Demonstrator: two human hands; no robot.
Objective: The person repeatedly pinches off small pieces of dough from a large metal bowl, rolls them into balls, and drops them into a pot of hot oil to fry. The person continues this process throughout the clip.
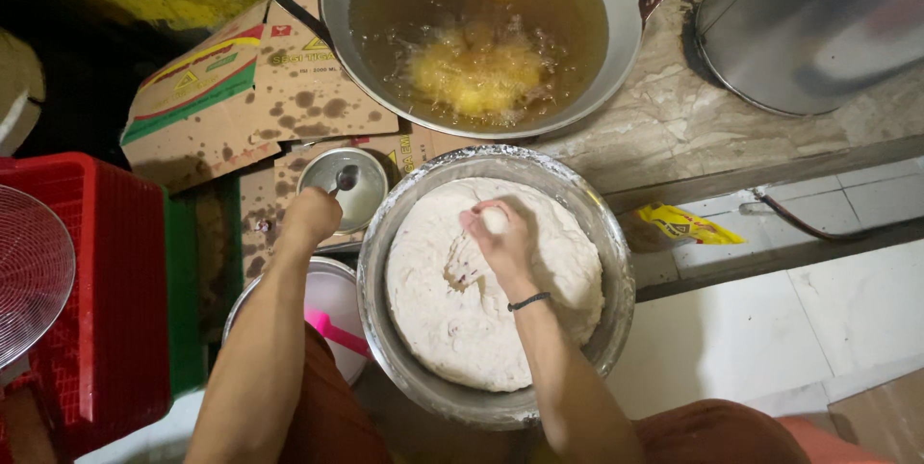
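Right hand (500, 238) down over the big steel bowl (616, 262), fingers curled tight round a small lump of batter (494, 220). Left hand (313, 216) closed on a spoon (345, 178), tip resting in the small bowl (371, 204) beside the wok (337, 2).

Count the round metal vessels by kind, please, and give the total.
Wok with hot oil: 1
Big bowl of batter: 1
Small bowl with a spoon: 1
Bowl holding a pink utensil: 1
Large steel pot: 1
Total: 5
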